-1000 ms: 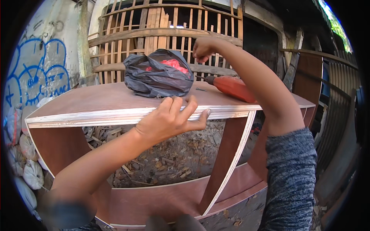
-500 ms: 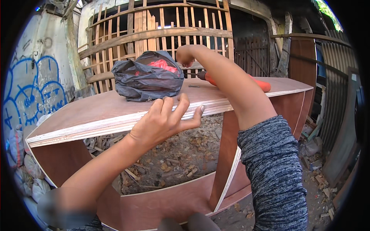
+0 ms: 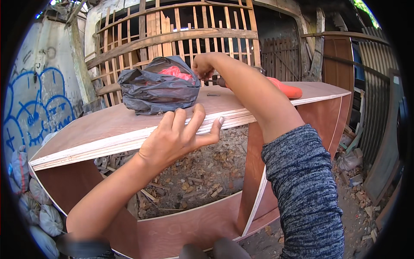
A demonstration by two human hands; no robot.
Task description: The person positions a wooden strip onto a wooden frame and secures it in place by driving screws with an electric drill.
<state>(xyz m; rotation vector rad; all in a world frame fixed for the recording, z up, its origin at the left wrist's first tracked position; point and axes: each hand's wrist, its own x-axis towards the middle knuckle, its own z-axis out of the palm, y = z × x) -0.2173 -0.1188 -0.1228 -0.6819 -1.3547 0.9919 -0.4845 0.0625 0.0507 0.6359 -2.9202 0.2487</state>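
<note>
At the far left stands a wall with blue graffiti (image 3: 30, 108), and low beside it lie several pale filled sacks (image 3: 36, 207). A reddish plywood cabinet (image 3: 185, 228) lies open toward the viewer, its top panel serving as the surface (image 3: 95, 129), with a pale layered front edge. Wood scraps and chips (image 3: 194, 172) litter the ground inside the frame.

The left hand (image 3: 177, 138) rests on that front edge. Its fingers (image 3: 179, 123) lie flat and slightly spread on top of the panel, while the thumb stretches right along the edge. They grip nothing but the board itself.

Just behind the left hand, touching the surface, sits a crumpled black plastic bag (image 3: 157, 90) with something red showing in its open top. The bag is just beyond the left fingertips, apart from them.

To the right of the bag, the right hand (image 3: 202, 67) is curled at the bag's upper right side; whether its fingers pinch anything cannot be told. Just beside it a red-handled tool (image 3: 282, 88) lies on the surface, partly hidden by the forearm, which wears a grey mottled sleeve (image 3: 306, 190). A wooden lattice fence (image 3: 181, 30) stands behind.
</note>
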